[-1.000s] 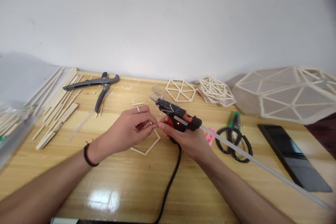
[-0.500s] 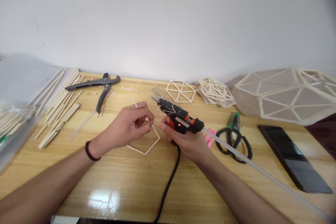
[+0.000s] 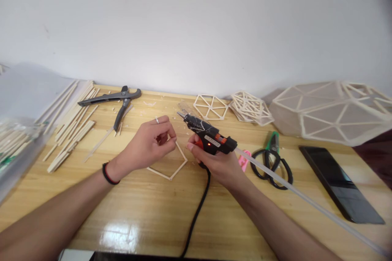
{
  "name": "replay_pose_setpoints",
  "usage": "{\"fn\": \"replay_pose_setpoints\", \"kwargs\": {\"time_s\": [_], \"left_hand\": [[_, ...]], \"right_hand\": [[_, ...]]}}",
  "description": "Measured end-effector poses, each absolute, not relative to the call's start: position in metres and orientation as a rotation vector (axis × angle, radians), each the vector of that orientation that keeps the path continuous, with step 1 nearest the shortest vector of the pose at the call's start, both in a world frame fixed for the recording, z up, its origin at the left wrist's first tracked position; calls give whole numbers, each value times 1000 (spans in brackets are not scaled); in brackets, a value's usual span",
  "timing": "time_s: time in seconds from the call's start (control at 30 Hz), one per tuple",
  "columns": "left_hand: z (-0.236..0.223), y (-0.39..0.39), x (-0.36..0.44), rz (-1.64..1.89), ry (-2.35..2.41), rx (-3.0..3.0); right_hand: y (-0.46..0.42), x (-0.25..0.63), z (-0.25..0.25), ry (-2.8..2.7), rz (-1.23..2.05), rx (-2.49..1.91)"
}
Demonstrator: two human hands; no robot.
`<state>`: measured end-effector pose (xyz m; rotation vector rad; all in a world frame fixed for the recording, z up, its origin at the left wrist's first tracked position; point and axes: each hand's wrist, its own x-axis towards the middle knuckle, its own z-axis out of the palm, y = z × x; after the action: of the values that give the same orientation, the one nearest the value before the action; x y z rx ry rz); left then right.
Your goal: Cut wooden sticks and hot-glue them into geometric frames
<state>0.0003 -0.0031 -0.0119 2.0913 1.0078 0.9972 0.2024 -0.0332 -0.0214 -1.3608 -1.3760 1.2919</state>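
My right hand [image 3: 214, 161] is wrapped round a black hot glue gun [image 3: 211, 132] with an orange trigger, its small light lit and its nozzle pointing up and left. A long clear glue stick [image 3: 275, 179] sticks out of the gun's back end. My left hand [image 3: 154, 142] hovers over a frame of thin wooden sticks [image 3: 178, 168] on the table, thumb and fingers pinched together near the frame's upper corner. Whatever the pinch holds is hidden by the fingers. Part of the frame lies behind that hand.
Cutting pliers [image 3: 114, 100] and loose wooden sticks [image 3: 73, 130] lie at left. A finished stick hexagon [image 3: 210, 107], a pile of stick frames [image 3: 251, 106] and a large stick dome [image 3: 330, 110] stand at the back. Black-handled scissors [image 3: 271, 165] and a phone [image 3: 339, 183] are at right.
My left hand has shifted very slightly left, and its pinch shows a little nearer the frame's corner. The glue gun stays almost where it was.
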Motion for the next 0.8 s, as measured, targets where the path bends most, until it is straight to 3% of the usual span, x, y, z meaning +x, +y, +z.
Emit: {"fn": "replay_pose_setpoints", "kwargs": {"time_s": [0.37, 0.8], "left_hand": [[-14, 24, -25, 1233, 1409, 1901], [-23, 26, -25, 1053, 1411, 1890]], "right_hand": [[-31, 210, -18, -1325, 1333, -1339], [-24, 211, -18, -1165, 1274, -1355]]}}
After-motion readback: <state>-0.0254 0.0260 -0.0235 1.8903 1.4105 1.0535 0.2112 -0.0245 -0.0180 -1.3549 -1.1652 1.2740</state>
